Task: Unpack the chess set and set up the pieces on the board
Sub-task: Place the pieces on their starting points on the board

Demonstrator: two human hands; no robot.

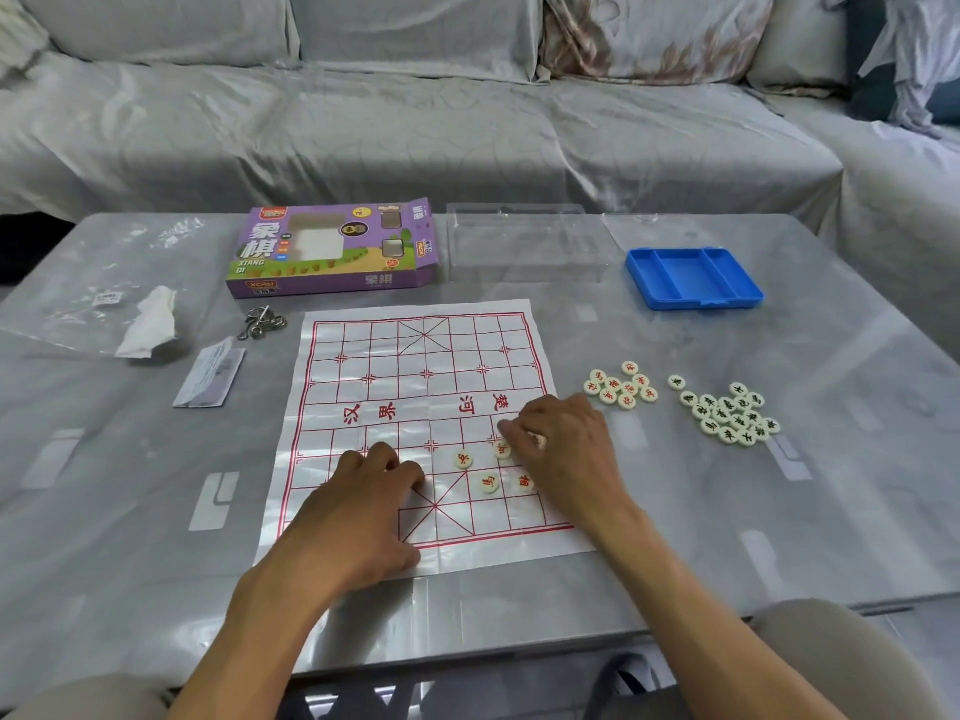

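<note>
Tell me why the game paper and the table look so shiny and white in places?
In the head view, light from above bounces off the glossy board sheet, leaving white glare streaks across its far squares; the table reflects pale patches too. The wide lens bends the table's edges, and the characters on the piece piles are too small to read.

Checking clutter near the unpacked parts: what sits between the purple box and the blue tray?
In the head view, a clear plastic case sits on the table between the purple box and the blue tray, apart from both.
</note>
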